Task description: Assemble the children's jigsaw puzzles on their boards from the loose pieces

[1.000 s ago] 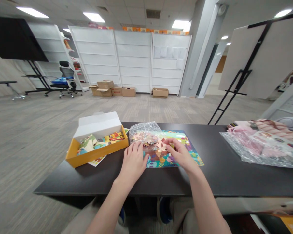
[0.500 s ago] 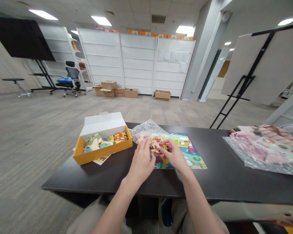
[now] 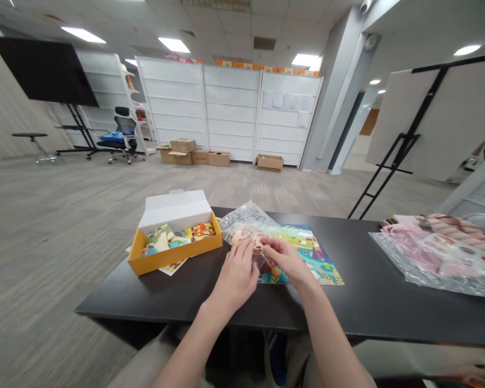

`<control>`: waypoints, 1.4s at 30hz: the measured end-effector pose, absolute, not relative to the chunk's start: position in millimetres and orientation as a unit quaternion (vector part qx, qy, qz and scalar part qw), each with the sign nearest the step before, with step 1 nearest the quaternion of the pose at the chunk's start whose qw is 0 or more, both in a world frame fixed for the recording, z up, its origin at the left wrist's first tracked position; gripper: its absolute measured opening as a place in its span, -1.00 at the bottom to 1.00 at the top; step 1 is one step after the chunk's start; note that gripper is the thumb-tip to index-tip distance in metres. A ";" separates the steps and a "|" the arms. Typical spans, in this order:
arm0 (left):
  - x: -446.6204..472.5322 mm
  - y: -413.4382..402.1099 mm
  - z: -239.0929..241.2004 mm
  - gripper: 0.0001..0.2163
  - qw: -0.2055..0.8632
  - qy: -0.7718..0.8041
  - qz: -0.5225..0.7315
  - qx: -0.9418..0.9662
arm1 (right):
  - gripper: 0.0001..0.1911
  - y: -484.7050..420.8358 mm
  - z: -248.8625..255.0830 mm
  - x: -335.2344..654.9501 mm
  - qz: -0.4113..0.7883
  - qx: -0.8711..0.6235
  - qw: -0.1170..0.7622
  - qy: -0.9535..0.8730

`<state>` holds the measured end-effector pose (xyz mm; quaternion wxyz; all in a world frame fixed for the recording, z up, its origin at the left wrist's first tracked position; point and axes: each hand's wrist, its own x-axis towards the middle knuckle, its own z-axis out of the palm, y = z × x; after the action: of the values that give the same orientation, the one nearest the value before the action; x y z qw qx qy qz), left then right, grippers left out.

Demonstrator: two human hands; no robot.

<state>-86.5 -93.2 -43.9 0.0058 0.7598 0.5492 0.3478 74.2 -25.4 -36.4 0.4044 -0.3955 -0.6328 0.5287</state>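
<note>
A clear plastic bag of puzzle pieces [image 3: 246, 221] lies on a colourful picture sheet [image 3: 309, 250] on the black table [image 3: 372, 302]. My left hand [image 3: 236, 277] and my right hand [image 3: 286, 261] meet at the bag's near end, fingers pinched on its plastic. The two hands nearly touch each other. To the left stands a yellow box [image 3: 173, 242] with its white lid flipped up and colourful puzzle pieces inside.
More plastic-wrapped pink items [image 3: 440, 245] lie at the table's right end. A paper sheet [image 3: 170, 266] pokes out under the yellow box. Beyond the table are an easel [image 3: 400, 134], cardboard boxes [image 3: 194, 153] by white shelves, and an office chair [image 3: 119, 134].
My hands have drawn closer together on the bag and lifted its near end slightly. The view has tilted up a little.
</note>
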 end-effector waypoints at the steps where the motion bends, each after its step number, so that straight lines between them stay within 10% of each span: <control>1: -86.4 -93.0 -44.5 -0.50 0.005 0.548 0.348 0.761 | -0.58 -24.8 -36.5 71.1 0.527 -0.374 0.411 -0.643; 17: -83.2 -92.2 -41.7 -0.82 -0.099 0.571 0.234 0.781 | -0.71 -19.8 -36.0 184.0 0.125 -0.619 0.297 -0.717; 33: -98.8 -87.1 -29.0 -0.77 -0.188 0.631 0.268 0.704 | -0.70 -49.2 -28.2 127.5 0.138 -0.518 0.163 -0.828; 42: -68.4 -103.6 -39.7 -0.87 -0.066 0.536 0.175 0.823 | -0.81 -41.9 -36.2 118.8 0.097 -0.604 0.180 -0.771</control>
<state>-68.4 -103.6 -39.7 -0.0661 0.8230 0.5365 0.1746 118.8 -41.9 -36.2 0.1797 -0.6037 -0.7707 0.0965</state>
